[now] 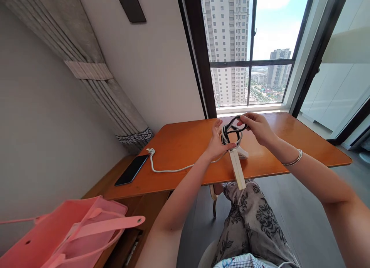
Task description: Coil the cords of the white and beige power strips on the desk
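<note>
Coiling cords (231,139) over the desk's (179,144) near edge.
Left hand (217,143) clamps cords; right hand (258,127) pinches black loop (232,124); turns should lie snug.

Above the middle of the desk (289,144), both hands grip a coil of black and white cord (231,134): the left hand (217,141) pinches its lower side, the right hand (258,127) its top loop. A white power strip (237,168) juts past the desk's front edge. A phone (132,170) lies at the desk's left end.
</note>
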`<action>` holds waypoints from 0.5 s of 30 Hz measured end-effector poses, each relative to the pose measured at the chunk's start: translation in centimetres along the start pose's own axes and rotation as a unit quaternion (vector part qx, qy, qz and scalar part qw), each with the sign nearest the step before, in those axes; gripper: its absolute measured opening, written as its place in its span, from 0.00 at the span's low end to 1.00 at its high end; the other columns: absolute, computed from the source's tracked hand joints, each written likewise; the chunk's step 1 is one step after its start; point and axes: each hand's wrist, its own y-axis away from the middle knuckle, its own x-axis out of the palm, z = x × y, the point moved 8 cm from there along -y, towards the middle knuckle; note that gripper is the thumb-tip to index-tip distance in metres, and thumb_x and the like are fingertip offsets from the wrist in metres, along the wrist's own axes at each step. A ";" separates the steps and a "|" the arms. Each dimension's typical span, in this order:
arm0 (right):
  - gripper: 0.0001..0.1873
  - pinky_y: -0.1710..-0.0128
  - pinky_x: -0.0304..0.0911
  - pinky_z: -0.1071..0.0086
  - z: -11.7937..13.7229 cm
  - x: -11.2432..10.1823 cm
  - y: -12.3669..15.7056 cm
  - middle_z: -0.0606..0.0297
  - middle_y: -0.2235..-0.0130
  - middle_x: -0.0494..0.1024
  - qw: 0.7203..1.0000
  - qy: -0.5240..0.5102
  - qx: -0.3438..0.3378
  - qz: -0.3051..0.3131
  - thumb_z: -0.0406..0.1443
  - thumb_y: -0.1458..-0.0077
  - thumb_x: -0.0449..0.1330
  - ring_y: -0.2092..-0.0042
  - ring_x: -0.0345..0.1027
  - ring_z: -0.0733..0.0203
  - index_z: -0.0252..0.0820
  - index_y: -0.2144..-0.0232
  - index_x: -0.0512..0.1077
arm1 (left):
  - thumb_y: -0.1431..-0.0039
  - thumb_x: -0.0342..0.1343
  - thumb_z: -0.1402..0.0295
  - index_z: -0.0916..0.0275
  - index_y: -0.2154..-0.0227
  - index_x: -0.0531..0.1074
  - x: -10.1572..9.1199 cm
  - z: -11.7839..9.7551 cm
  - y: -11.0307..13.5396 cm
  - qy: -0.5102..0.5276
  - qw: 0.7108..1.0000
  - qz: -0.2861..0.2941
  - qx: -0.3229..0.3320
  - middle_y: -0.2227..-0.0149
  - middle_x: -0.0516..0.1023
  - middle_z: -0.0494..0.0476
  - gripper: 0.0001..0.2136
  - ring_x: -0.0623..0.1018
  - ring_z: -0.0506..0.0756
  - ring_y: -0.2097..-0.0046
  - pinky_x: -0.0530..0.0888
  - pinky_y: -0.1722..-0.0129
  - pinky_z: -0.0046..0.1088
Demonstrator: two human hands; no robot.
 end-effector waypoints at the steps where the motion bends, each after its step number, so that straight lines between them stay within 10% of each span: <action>1: 0.19 0.71 0.56 0.69 -0.1 -0.2 -0.3 0.62 0.70 0.79 1.000 -0.010 0.004 -0.005 0.52 0.53 0.67 0.69 0.65 0.64 0.41 0.71 0.76 | 0.64 0.74 0.51 0.54 0.36 0.48 0.2 0.7 0.4 0.018 1.000 0.020 -0.003 0.34 0.59 0.72 0.54 0.66 0.66 0.35 0.64 0.37 0.49; 15: 0.21 0.71 0.60 0.71 -2.2 -0.4 -2.2 0.65 0.71 0.76 0.987 -0.123 -0.001 -0.102 0.54 0.53 0.66 0.68 0.67 0.65 0.43 0.71 0.73 | 0.68 0.76 0.59 0.59 0.41 0.59 1.1 7.7 4.3 0.032 0.988 0.085 -0.122 0.41 0.70 0.74 0.48 0.69 0.71 0.37 0.66 0.40 0.58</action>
